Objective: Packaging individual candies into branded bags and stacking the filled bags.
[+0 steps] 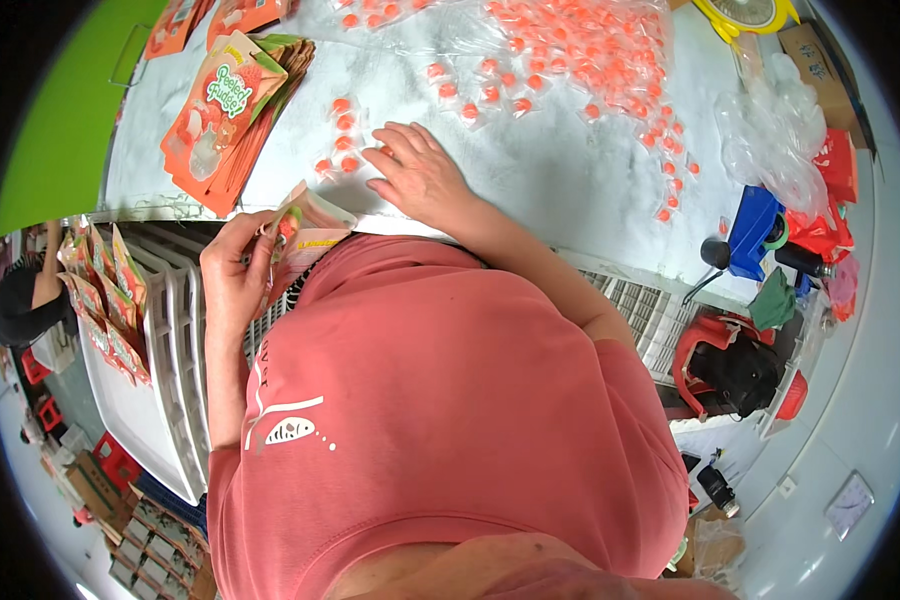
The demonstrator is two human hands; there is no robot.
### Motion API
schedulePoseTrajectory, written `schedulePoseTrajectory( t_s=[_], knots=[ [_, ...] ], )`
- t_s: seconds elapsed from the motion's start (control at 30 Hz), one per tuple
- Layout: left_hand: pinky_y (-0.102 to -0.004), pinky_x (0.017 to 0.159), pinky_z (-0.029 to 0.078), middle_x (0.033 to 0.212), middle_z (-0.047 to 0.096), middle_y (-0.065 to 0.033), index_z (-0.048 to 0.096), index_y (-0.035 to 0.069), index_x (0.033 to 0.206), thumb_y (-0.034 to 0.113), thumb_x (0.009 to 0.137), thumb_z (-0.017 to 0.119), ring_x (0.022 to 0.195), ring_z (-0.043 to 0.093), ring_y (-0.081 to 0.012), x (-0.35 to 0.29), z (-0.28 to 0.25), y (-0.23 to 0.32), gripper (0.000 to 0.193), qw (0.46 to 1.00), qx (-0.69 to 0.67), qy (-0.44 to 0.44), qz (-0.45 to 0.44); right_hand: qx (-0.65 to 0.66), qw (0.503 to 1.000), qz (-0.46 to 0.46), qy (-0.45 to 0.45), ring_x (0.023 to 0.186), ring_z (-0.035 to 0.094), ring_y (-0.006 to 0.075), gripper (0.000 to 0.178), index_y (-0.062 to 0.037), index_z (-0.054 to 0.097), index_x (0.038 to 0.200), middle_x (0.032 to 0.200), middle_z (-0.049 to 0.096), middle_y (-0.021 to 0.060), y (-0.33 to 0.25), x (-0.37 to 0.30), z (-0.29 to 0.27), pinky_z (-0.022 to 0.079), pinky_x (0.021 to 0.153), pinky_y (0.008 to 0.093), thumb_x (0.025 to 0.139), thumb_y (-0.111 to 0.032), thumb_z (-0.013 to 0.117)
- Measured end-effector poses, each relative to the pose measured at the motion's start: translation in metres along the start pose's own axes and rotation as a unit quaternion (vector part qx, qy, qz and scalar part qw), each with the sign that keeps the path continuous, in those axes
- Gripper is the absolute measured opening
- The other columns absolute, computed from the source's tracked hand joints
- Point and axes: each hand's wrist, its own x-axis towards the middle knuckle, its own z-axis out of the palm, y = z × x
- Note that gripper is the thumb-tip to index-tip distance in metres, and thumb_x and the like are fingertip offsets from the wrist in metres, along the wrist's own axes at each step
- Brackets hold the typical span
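At the table's near edge my left hand (238, 262) grips an opened candy pouch (320, 212), fingers and thumb closed round its side. The pouch's mouth gapes toward the table; its lower part is partly hidden. My right hand (422, 178) lies over the white tabletop with its fingers spread and no candy visible in it. Close to its fingertips sits a small group of individually wrapped orange candies (344, 122). A fanned stack of flat orange and green pouches (220, 120) lies to the left of these candies.
A large heap of wrapped orange candies (590, 50) covers the far middle. Stacked white trays (170, 390) stand at left, with filled pouches (110, 300) on top. At right are a blue tape dispenser (752, 232), clear plastic bags (775, 125) and a yellow-rimmed scale (748, 12).
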Motion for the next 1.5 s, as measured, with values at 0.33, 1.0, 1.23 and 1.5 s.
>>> schedulePoseTrajectory(
  t_s=[0.33,1.0,1.23,1.5],
  knots=[
    [-0.0309,0.073,0.052,0.088,0.068,-0.0135,0.068,-0.002,0.104,-0.001,0.090,0.063,0.078,0.066,-0.0230,-0.003,-0.002,-0.005,0.015,1.000,-0.001,0.015,-0.001,-0.074,0.983,0.103,0.131,0.120,0.052,0.0355,0.040,-0.0049,0.061,0.120,0.129,0.053,0.0141,0.041,-0.004,-0.041,0.038,0.106,0.0519,0.084,-0.018,0.072],
    [-0.0310,0.073,0.051,0.088,0.068,-0.0143,0.068,-0.002,0.104,-0.001,0.090,0.063,0.078,0.066,-0.0235,-0.001,-0.001,-0.003,0.015,1.000,0.003,0.006,0.006,-0.126,0.986,0.089,0.070,0.128,0.048,0.0369,0.049,-0.0028,0.057,0.127,0.138,0.049,0.0180,0.066,0.020,-0.016,0.040,0.107,0.0522,0.086,-0.023,0.071],
    [-0.0301,0.072,0.051,0.087,0.068,-0.0132,0.068,-0.002,0.104,-0.002,0.090,0.063,0.076,0.064,-0.0221,-0.002,0.000,-0.002,0.015,1.000,-0.008,0.010,0.005,0.033,0.995,0.074,0.054,0.118,0.054,0.0343,0.034,-0.0031,0.064,0.118,0.129,0.056,0.0150,0.038,0.020,-0.012,0.045,0.101,0.0458,0.087,-0.017,0.068],
    [-0.0296,0.072,0.050,0.086,0.067,-0.0130,0.068,-0.002,0.104,-0.003,0.089,0.063,0.075,0.063,-0.0210,-0.001,0.002,-0.007,0.016,1.000,-0.024,0.010,0.010,-0.142,0.964,0.119,0.192,0.115,0.055,0.0351,0.034,-0.0059,0.066,0.117,0.124,0.059,0.0151,0.095,0.000,-0.062,0.045,0.097,0.0453,0.084,-0.012,0.069]
  ],
)
